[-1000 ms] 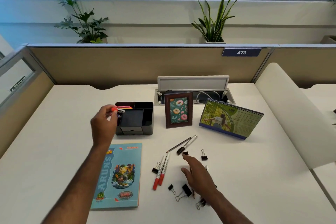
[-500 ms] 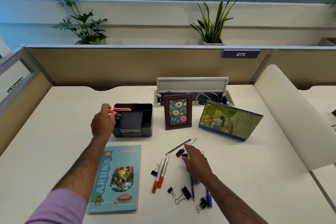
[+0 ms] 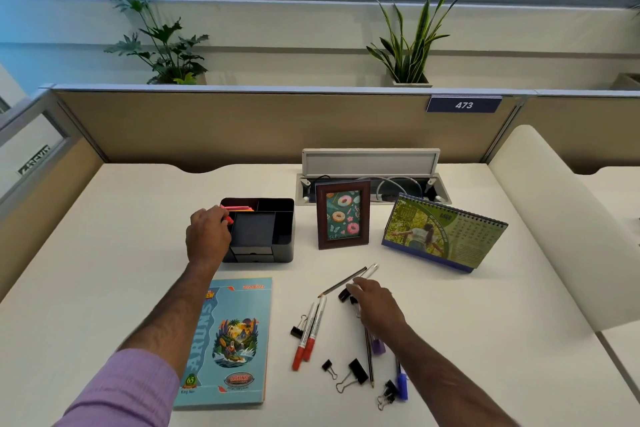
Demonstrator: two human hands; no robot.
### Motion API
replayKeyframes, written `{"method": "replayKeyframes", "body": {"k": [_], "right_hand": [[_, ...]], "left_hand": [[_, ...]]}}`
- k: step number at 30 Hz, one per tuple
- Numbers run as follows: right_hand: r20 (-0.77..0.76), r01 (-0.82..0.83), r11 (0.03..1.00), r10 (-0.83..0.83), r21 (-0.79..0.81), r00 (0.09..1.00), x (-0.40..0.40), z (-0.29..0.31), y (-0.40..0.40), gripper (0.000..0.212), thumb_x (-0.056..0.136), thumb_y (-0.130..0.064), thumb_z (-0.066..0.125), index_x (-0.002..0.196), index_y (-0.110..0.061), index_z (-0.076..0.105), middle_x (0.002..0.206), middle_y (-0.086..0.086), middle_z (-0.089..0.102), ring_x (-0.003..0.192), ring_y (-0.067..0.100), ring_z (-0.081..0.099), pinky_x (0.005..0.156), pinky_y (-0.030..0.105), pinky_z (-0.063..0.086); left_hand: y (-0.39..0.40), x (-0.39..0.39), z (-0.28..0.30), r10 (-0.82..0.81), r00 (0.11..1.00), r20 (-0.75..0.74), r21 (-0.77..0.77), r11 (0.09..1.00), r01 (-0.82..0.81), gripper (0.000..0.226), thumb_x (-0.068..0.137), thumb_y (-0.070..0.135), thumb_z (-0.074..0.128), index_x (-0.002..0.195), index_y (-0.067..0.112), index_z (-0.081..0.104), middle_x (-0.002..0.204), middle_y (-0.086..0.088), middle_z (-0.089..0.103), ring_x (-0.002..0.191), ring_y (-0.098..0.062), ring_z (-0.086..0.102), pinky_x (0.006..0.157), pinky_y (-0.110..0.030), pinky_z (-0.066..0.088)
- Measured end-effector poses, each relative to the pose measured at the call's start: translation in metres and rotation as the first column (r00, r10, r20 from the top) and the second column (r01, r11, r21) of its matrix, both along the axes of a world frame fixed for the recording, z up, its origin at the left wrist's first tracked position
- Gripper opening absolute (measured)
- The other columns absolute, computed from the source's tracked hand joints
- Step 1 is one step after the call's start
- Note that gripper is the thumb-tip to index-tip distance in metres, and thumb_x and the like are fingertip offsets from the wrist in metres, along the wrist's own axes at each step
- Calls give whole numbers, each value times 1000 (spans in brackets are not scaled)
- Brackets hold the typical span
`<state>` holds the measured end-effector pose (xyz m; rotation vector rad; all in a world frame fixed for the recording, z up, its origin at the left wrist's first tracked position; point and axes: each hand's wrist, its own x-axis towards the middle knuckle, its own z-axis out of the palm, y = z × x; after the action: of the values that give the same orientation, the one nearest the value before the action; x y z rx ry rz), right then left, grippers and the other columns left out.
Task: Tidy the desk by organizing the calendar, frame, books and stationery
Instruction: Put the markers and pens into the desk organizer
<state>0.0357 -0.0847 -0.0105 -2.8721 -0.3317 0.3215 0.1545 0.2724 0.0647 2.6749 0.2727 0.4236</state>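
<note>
White desk (image 3: pixel 121 253), cubicle partition (image 3: pixel 242 125) at rear w/ tag "473" (image 3: pixel 464 105); two potted plants (image 3: pixel 162 38) on ledge behind, window above. Open cable tray (image 3: pixel 370 163) at desk rear.

Black organizer (image 3: pixel 263 229) rear-left; left hand (image 3: pixel 207 236) at its left edge, fingers curled on a small red/pink item (image 3: pixel 228 219). Frame (image 3: pixel 343 213) upright beside organizer; calendar (image 3: pixel 443 232) standing to its right. Book (image 3: pixel 228 340) flat, front-left.

Right hand (image 3: pixel 377 305) over loose stationery, fingertips at a black-capped pen (image 3: pixel 370 269); grip: cannot tell. Red pens (image 3: pixel 310 333), pencil (image 3: pixel 343 281), binder clips (image 3: pixel 353 374) scattered nearby.
</note>
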Motion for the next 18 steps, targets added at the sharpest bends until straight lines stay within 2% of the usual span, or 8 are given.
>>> {"method": "replayKeyframes", "body": {"k": [3,4,11,14,18], "right_hand": [[4,-59,998,59,-27,998,5,-2,0,60,81,0,61,137,-17,52,147,10,47,128,36,48,93,45,46],[3,-75,996,76,-42,997,6,-1,1,59,82,-1,59,139,-17,50,148,9,45,128,35,47,93,44,44],[-69,-98,988,90,-122,994,11,0,2,57,88,-6,57,142,-19,42,148,6,36,125,33,43,92,43,44],[-62,-72,991,65,-117,996,12,1,3,49,85,-3,60,131,-14,48,139,7,39,117,32,46,83,45,49],[-63,-27,993,20,-111,998,13,-1,4,41,76,2,66,113,-10,53,129,7,41,108,32,51,70,43,50]], "left_hand": [[0,0,-2,-12,998,-61,43,999,15,39,85,-5,61,122,8,68,133,-17,62,129,-42,46,92,-56,49],[0,0,-2,-11,997,-79,61,998,16,43,85,-6,61,125,8,67,138,-16,58,133,-42,43,95,-57,47],[2,-6,-3,11,995,-94,38,999,-8,44,84,-8,61,123,11,69,144,-14,53,135,-39,41,98,-56,48],[5,-10,-7,21,997,-80,35,999,-18,42,88,-4,61,126,12,67,145,-14,52,135,-39,42,98,-57,49],[0,-24,-6,14,1000,25,44,999,-15,40,92,0,58,129,12,64,147,-14,50,137,-40,39,99,-59,45]]}}
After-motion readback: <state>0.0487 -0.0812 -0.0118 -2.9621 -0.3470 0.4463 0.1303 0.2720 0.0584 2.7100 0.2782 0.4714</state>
